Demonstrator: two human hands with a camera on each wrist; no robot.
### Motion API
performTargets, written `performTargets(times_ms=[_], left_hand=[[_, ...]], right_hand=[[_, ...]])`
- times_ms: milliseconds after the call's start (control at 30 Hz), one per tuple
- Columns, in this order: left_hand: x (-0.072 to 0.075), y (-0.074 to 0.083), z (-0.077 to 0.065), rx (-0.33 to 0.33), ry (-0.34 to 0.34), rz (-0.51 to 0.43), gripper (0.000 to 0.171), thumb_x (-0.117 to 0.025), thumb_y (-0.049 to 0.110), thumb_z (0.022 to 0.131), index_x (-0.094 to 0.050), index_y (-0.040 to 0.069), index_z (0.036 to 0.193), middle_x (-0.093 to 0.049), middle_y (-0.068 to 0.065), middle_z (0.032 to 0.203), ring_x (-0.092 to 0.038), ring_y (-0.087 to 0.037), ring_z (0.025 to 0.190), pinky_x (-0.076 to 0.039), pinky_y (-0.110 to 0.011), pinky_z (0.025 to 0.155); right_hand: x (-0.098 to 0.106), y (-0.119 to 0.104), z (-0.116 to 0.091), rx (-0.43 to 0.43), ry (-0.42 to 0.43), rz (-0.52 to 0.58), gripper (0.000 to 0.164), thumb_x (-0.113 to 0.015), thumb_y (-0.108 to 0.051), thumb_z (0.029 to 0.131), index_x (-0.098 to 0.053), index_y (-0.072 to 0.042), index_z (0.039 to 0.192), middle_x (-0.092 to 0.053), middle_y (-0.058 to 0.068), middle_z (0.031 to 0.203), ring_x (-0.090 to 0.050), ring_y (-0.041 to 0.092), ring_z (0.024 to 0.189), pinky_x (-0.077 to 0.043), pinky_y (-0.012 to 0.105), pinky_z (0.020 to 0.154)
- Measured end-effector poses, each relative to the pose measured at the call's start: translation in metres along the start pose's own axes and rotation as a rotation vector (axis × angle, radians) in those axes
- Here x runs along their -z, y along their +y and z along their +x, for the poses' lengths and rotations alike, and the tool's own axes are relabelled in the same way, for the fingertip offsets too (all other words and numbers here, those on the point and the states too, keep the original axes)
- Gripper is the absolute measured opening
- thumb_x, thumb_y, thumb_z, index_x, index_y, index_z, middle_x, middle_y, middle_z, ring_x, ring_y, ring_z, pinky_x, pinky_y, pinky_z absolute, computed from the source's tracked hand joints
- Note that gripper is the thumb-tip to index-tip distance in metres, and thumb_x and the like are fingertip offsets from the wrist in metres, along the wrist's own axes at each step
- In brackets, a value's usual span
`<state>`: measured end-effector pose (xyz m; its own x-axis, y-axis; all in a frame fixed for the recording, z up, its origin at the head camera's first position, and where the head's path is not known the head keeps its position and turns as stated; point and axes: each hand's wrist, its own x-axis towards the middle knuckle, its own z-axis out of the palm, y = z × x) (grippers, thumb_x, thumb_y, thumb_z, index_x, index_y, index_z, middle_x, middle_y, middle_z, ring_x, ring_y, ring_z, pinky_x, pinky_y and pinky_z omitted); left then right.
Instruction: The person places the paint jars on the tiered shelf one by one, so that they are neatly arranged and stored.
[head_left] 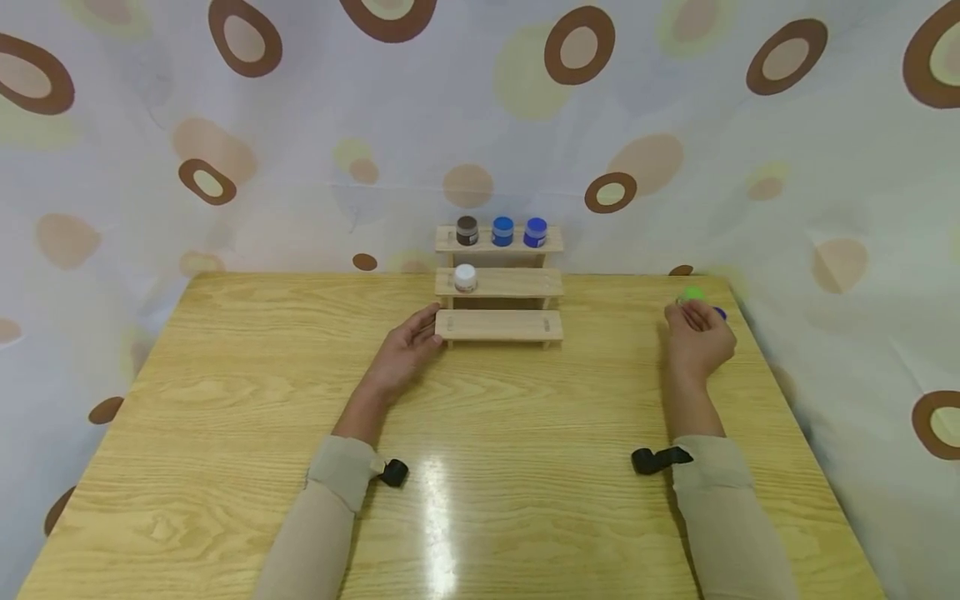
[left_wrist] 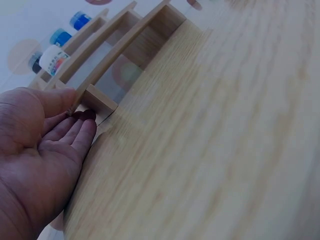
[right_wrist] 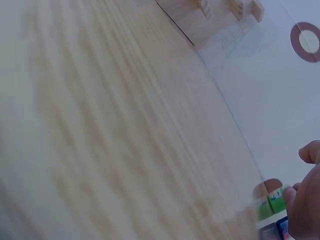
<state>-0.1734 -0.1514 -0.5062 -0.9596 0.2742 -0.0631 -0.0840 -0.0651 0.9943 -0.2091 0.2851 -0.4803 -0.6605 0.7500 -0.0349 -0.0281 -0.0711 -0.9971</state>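
Observation:
A three-step wooden display stand (head_left: 498, 325) stands at the table's back edge. My left hand (head_left: 405, 354) holds the left end of its lowest step, thumb against the plank and fingers below it in the left wrist view. On the middle step sits a white paint jar (head_left: 465, 278). The top step carries a dark brown jar (head_left: 467, 231), a blue jar (head_left: 502, 232) and a darker blue jar (head_left: 536, 232). My right hand (head_left: 699, 340) is at the back right, its bent fingers beside a green-lidded jar (head_left: 693, 294). A blue-lidded jar (head_left: 721, 313) is partly hidden behind that hand.
The wood-grain table (head_left: 525, 467) ends at a patterned curtain (head_left: 405, 108) right behind the stand. Both cuffs carry small black wrist cameras. Green containers (right_wrist: 276, 201) and blue ones (right_wrist: 284, 227) show at the right wrist view's lower edge.

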Motion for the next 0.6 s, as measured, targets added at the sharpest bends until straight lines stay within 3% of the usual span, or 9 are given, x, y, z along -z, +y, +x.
performTargets(times_ms=[267, 600], left_hand=[[0.000, 0.002, -0.003, 0.004, 0.003, 0.004, 0.062, -0.057, 0.009, 0.110, -0.032, 0.010, 0.167, -0.038, -0.010, 0.168, -0.041, -0.024, 0.153, -0.042, -0.032, 0.120], [-0.002, 0.005, -0.005, 0.005, 0.002, 0.016, 0.063, -0.058, 0.009, 0.110, -0.032, 0.011, 0.167, -0.036, -0.011, 0.169, -0.039, -0.026, 0.154, -0.040, -0.038, 0.122]], right_hand=[[0.013, 0.011, 0.012, -0.005, 0.051, -0.079, 0.039, -0.090, -0.004, 0.082, -0.078, 0.002, 0.119, -0.077, 0.005, 0.101, -0.070, 0.009, 0.090, -0.058, 0.017, 0.085], [0.015, 0.011, 0.025, -0.002, 0.032, -0.138, 0.040, -0.088, -0.006, 0.085, -0.077, 0.001, 0.123, -0.075, 0.006, 0.108, -0.067, 0.007, 0.095, -0.057, 0.019, 0.090]])
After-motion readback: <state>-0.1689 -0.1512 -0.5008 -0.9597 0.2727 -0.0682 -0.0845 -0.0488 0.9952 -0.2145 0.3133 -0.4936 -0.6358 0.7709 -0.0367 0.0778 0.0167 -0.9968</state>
